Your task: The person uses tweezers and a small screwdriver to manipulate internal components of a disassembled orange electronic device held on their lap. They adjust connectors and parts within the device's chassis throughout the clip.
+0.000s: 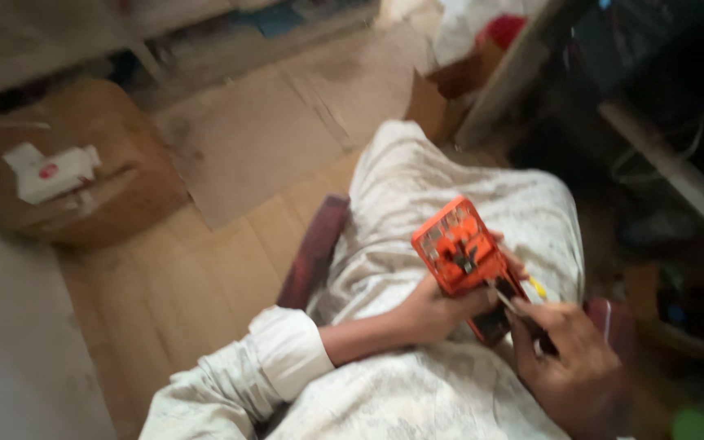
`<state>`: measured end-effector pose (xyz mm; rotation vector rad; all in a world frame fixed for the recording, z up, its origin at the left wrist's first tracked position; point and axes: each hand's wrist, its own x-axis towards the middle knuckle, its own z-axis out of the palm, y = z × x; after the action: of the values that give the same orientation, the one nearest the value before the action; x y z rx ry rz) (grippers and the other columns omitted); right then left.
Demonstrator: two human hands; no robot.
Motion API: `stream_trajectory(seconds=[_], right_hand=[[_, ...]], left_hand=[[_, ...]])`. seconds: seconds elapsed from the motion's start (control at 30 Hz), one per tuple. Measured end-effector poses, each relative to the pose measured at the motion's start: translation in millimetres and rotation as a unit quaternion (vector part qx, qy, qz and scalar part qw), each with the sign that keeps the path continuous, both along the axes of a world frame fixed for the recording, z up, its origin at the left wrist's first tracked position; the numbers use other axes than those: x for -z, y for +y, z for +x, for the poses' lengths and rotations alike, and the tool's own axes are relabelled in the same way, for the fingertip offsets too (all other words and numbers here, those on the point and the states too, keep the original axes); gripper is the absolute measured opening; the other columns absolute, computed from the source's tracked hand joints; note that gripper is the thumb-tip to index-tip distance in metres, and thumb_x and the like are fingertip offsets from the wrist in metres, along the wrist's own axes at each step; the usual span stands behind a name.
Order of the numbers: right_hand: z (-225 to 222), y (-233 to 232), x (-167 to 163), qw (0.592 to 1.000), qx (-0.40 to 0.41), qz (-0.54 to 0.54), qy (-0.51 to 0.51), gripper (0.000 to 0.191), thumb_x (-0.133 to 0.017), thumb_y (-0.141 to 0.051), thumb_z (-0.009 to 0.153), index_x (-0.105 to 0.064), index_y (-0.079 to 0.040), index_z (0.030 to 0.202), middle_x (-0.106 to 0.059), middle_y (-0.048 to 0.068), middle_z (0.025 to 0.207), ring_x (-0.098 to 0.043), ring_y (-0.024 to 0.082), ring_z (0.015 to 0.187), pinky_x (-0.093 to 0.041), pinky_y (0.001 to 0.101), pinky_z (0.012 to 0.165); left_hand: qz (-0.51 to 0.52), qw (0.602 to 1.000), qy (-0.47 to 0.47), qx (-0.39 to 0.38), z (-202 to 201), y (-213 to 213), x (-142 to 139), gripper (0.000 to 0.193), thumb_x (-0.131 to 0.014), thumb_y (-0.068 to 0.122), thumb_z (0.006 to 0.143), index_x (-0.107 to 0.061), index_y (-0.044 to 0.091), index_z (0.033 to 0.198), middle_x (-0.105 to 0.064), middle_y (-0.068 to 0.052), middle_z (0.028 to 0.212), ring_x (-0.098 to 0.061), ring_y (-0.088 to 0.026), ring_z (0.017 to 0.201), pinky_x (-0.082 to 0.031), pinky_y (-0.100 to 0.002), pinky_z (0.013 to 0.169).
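My left hand point(433, 314) is wrapped around the lower part of an orange device point(459, 248) — a flat, grid-faced casing held tilted above my lap point(450, 187). My right hand point(568, 358) is closed on a thin tool point(505, 300) with a yellow handle, its tip touching the casing's lower edge. On the wooden floor point(205, 269) to my left sits a cardboard box point(83, 179) — well apart.

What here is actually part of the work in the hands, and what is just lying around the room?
In use:
- orange device, held in the left hand
- thin tool, held in the right hand with its tip against the device

Lying about:
- cardboard box with white packet on it
- flat cardboard sheet on the floor
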<state>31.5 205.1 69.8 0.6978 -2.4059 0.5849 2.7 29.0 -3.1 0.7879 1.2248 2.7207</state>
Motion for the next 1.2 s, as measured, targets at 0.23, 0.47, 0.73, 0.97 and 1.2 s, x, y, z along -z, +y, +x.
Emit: stream_trajectory(seconds=[0.23,0.47,0.73,0.97,1.2], right_hand=[[1,3,5,0.998,-0.018,-0.032,-0.046,0.017,-0.081,-0.004,0.095,-0.074,-0.01,0.111,-0.072,0.005,0.1,-0.072,0.019,0.081,-0.055,0.0291,0.068],[3,-6,-6,0.997,-0.025,-0.044,-0.06,0.024,-0.082,-0.003,0.083,-0.073,-0.007,0.106,-0.067,0.008,0.098,-0.069,0.021,0.08,-0.055,0.032,0.07],[-1,2,-8,0.994,-0.033,-0.023,-0.099,0.025,-0.08,0.0,0.091,-0.077,-0.009,0.115,-0.066,0.005,0.093,-0.065,0.015,0.073,-0.051,0.0307,0.065],[1,1,-12,0.993,-0.032,-0.032,-0.108,0.024,-0.084,-0.005,0.085,-0.074,-0.007,0.107,-0.067,0.005,0.091,-0.069,0.018,0.076,-0.053,0.0322,0.066],[2,-2,-18,0.996,-0.02,-0.036,-0.082,0.026,-0.084,0.0,0.079,-0.069,-0.006,0.1,-0.069,0.008,0.1,-0.068,0.021,0.087,-0.054,0.0323,0.074]], left_hand=[[-0.013,1.0,0.001,0.0,0,-2,-5,0.061,-0.058,-0.003,0.107,-0.027,0.003,0.159,-0.059,-0.01,0.132,-0.057,-0.019,0.131,-0.045,-0.036,0.118],[-0.005,0.999,-0.025,0.022,1,-7,-14,0.065,-0.059,-0.006,0.104,-0.025,0.003,0.158,-0.059,-0.011,0.13,-0.058,-0.02,0.131,-0.048,-0.04,0.121],[0.017,0.998,-0.051,0.045,0,-8,-13,0.065,-0.059,-0.007,0.104,-0.025,0.005,0.159,-0.06,-0.013,0.129,-0.058,-0.022,0.13,-0.048,-0.041,0.119],[0.007,0.998,-0.035,0.046,3,-7,-14,0.06,-0.06,-0.002,0.107,-0.03,0.005,0.158,-0.062,-0.013,0.128,-0.059,-0.02,0.127,-0.048,-0.036,0.113],[0.038,0.998,-0.038,0.018,-2,-7,-10,0.051,-0.06,0.0,0.109,-0.031,0.003,0.152,-0.061,-0.013,0.127,-0.061,-0.021,0.126,-0.049,-0.039,0.115]])
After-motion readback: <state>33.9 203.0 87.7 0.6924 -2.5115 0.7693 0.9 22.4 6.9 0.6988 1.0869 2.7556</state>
